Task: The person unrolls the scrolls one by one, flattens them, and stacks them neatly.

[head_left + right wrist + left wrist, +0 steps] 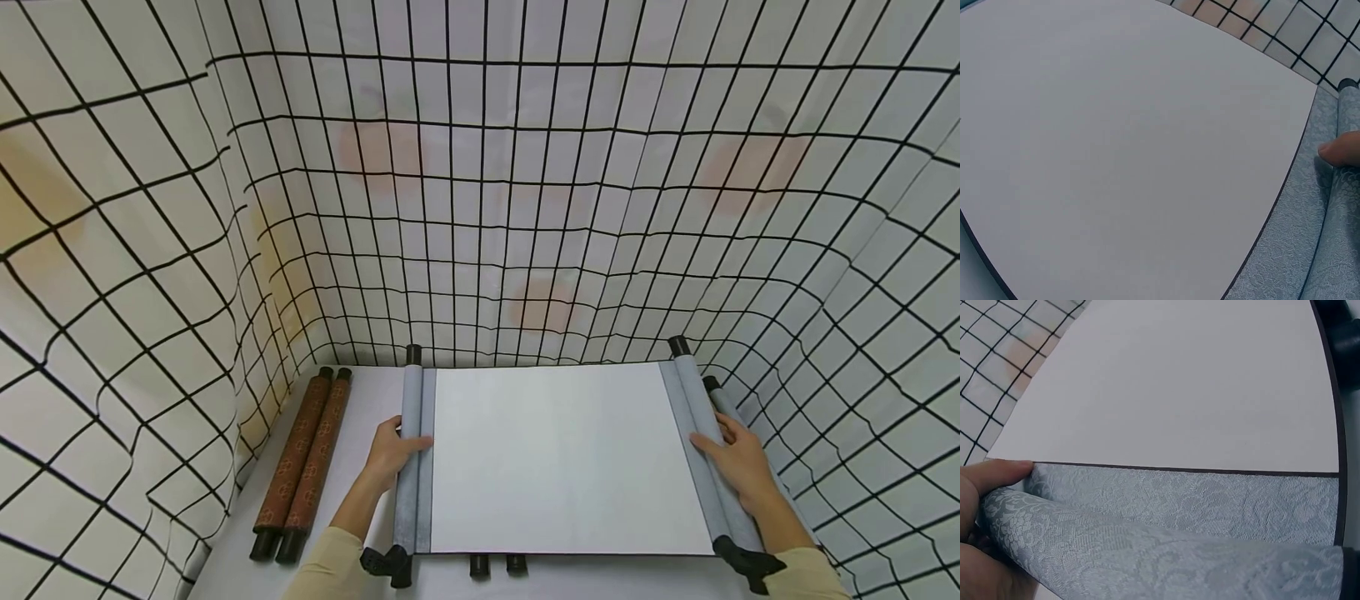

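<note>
A hanging scroll lies spread between my hands, its blank white paper (570, 458) facing up. Blue-grey patterned brocade borders both sides, each end still rolled up with black knobs. My left hand (393, 450) grips the left roll (407, 492), thumb across the top and pointing toward the paper. In the left wrist view that thumb (1007, 470) presses the brocade near the dark line along the paper. My right hand (738, 458) holds the right roll (708, 433); its thumb (1338, 150) lies over the brocade in the right wrist view, the other fingers mostly hidden.
Two brown patterned scrolls (315, 467) with black ends lie side by side at the left. Another grey roll with a black knob (711, 383) lies beyond my right hand. Two black knobs (480, 567) stick out below the paper's near edge. Black wire grid (525, 200) surrounds the white table.
</note>
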`<state>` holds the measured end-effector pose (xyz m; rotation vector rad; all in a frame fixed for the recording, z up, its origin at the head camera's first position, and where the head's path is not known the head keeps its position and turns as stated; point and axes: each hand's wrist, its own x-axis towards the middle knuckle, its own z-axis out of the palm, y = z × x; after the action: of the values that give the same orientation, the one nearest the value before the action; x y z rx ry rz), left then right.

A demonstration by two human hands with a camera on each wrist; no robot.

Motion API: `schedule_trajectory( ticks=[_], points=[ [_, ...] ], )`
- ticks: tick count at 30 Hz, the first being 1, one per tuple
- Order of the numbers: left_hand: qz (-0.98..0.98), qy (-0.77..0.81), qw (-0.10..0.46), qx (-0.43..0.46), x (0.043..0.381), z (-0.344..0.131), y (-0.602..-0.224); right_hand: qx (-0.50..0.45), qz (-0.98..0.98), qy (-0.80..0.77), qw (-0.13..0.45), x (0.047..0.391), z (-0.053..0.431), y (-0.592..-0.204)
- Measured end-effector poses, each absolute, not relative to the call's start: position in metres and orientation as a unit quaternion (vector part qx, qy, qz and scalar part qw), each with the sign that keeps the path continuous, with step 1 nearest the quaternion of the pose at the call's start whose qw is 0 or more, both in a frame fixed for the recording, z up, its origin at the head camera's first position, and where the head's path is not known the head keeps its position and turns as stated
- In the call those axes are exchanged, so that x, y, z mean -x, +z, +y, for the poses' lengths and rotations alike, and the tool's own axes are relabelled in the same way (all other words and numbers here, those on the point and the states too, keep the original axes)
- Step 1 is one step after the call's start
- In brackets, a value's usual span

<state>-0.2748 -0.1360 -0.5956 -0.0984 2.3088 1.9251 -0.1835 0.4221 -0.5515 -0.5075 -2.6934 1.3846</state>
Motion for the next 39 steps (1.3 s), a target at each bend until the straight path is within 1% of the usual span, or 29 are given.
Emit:
schedule_trajectory(
  ticks=[8,17,25,34,39],
  points=[
    [0.768,0.636,0.071,0.027,0.277,-0.136,-0.598,0.168,-0.881,0.440,0.040,0.184,0.431,-0.554],
    [0.780,0.622,0.045,0.052,0.282,-0.127,-0.596,0.181,-0.878,0.441,0.044,0.187,0.441,-0.563],
    [0.775,0.628,0.036,0.063,0.285,-0.120,-0.597,0.206,-0.870,0.445,0.042,0.191,0.448,-0.569],
    [0.778,0.623,0.042,0.067,0.290,-0.113,-0.609,0.205,-0.881,0.424,0.036,0.193,0.456,-0.584],
    [0.784,0.613,0.048,0.078,0.289,-0.108,-0.617,0.206,-0.886,0.412,0.055,0.194,0.456,-0.592]
  ],
)
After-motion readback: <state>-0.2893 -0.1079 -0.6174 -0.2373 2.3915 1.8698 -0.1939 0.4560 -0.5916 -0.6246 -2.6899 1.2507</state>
